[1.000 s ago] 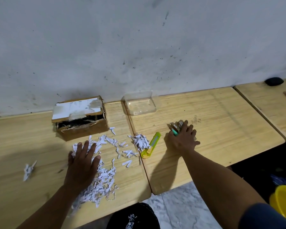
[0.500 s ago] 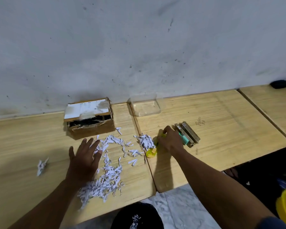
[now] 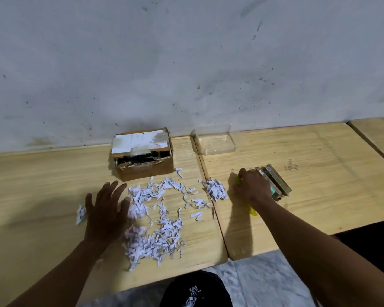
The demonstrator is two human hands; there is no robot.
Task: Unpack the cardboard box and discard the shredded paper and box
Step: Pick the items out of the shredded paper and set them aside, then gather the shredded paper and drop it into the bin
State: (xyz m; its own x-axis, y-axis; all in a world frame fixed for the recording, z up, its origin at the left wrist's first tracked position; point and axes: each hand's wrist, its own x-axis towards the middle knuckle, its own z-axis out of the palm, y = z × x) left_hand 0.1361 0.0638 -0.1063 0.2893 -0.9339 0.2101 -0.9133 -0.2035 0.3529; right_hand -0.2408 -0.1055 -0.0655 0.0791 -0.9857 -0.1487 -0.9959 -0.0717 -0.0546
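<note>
Cardboard box (image 3: 143, 155) on bench (image 3: 319, 196) by wall, front torn open, dark contents unclear; white label on top, text unreadable; clear plastic tray (image 3: 215, 140) holds nothing visible; shredded paper (image 3: 155, 218) strewn before box, some in black bin (image 3: 195, 291) below; left hand (image 3: 106, 209) flat, grip apart; right hand (image 3: 252, 185) grip clamped on yellow cutter (image 3: 253, 211).

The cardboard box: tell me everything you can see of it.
The cardboard box is small, brown and rectangular, and sits on the wooden table against the wall. A white label, partly torn, covers its top flap. The side facing the person is ripped open with ragged edges, and the inside looks dark. Shredded paper lies scattered in front of it, a few strips near its base. Neither hand touches it.
</note>
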